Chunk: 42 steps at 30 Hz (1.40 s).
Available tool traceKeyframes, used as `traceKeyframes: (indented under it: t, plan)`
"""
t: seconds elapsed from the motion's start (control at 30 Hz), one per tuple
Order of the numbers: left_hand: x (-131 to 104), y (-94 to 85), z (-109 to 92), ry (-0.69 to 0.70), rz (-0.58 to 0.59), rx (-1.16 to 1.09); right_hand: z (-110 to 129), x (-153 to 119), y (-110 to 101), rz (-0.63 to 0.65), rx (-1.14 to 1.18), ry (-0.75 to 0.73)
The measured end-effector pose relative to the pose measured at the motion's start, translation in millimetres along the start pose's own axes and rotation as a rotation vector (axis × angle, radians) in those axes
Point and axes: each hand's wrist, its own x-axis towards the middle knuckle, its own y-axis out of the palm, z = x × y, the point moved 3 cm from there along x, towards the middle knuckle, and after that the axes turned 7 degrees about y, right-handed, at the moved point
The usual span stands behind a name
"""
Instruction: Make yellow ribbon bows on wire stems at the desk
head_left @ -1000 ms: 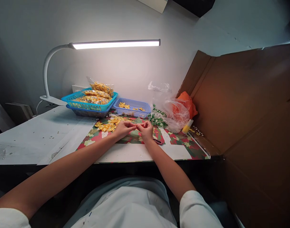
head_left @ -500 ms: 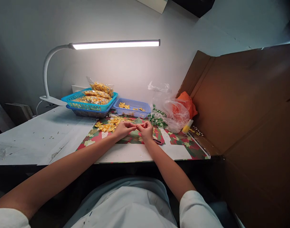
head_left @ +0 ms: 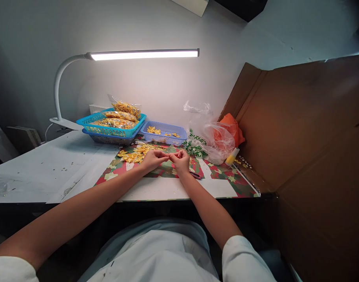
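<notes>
Over the patterned red and green sheet [head_left: 156,172], my left hand [head_left: 153,159] and my right hand [head_left: 181,159] meet fingertip to fingertip. Both are closed in a pinch, and whatever lies between the fingers is too small to make out. Just beyond and left of my left hand is a loose pile of yellow bow-shaped pieces [head_left: 132,156]. Thin gold-coloured strands [head_left: 148,146] lie behind it. Partly hidden by my right wrist, a dark pinkish tool [head_left: 196,175] rests on the sheet.
A turquoise basket [head_left: 115,131] of bagged yellow pieces is stacked at the back left, beside a lilac basket [head_left: 179,135]. Plastic bags [head_left: 219,143] and a yellow-and-white bottle [head_left: 231,156] stand right. A cardboard panel [head_left: 300,125] walls the right side; a lamp [head_left: 144,55] hangs above.
</notes>
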Motion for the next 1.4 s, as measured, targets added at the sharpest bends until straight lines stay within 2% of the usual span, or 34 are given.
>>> traceKeyframes:
  t: [0.5,0.9,1.13,1.4]
  plan:
    - [0,-0.2,-1,0.018,-0.018,-0.005,-2,1,0,-0.016,0.015,-0.021]
    - [-2,-1.2,-12,0.075,-0.015,0.238,-7,4,-1,-0.098,-0.086,-0.048]
    - [-2,-0.6,-12,0.114,-0.024,0.312,-7,3,0,-0.084,-0.130,-0.025]
    - [-3,-1.9,-15,0.127,-0.031,0.321,-6,4,1,-0.017,-0.031,0.061]
